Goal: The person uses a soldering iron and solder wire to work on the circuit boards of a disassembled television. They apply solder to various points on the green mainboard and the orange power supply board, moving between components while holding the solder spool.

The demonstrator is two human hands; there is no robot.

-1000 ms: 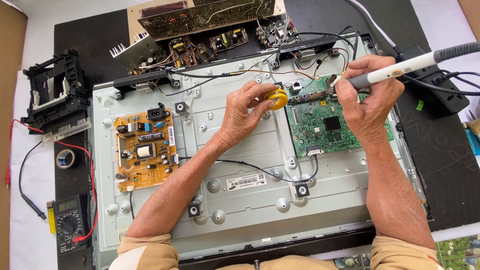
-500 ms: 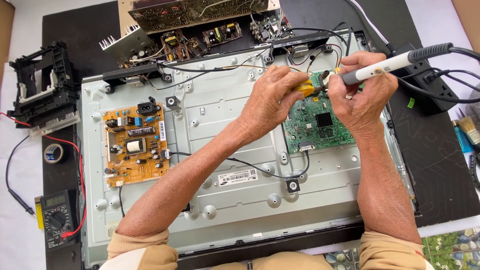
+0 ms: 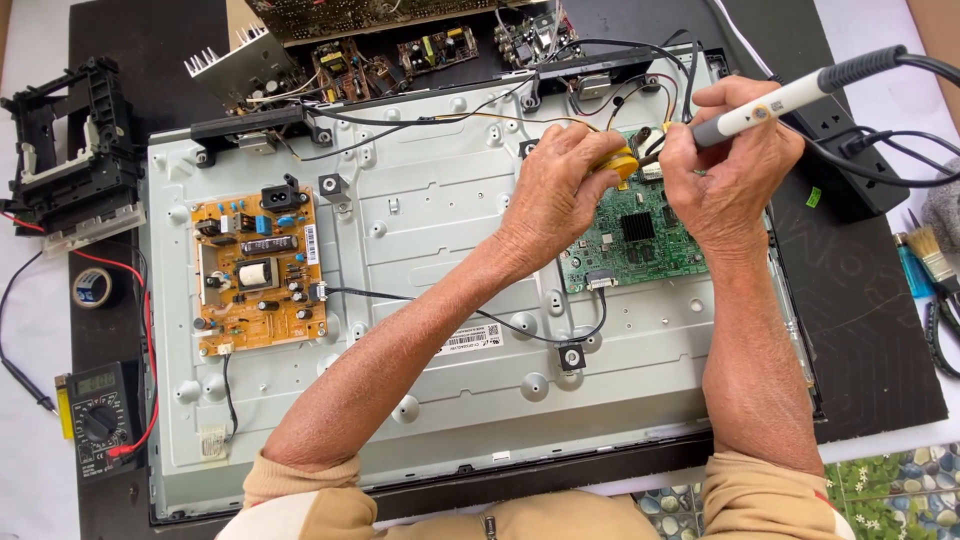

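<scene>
My left hand [image 3: 555, 190] grips a small yellow object [image 3: 617, 160] and holds it over the top edge of the green circuit board [image 3: 632, 238]. My right hand [image 3: 730, 175] holds a white-handled soldering iron [image 3: 775, 100] like a pen, its tip pointing down-left at the board's upper edge, right beside the yellow object. The tip itself is partly hidden by my fingers. The green board sits on the grey metal back panel [image 3: 430, 250] of an opened flat television.
An orange power board [image 3: 255, 270] is mounted at the panel's left. Loose circuit boards [image 3: 400, 45] lie along the top. A black plastic frame [image 3: 70, 155], tape roll [image 3: 95, 288] and multimeter [image 3: 98, 420] sit at left. A power strip [image 3: 850, 165] and brush [image 3: 925, 248] lie at right.
My left hand carried the yellow object right, up to the green board's top edge. My right hand lowered the iron's tip toward the same spot. The view shifted slightly.
</scene>
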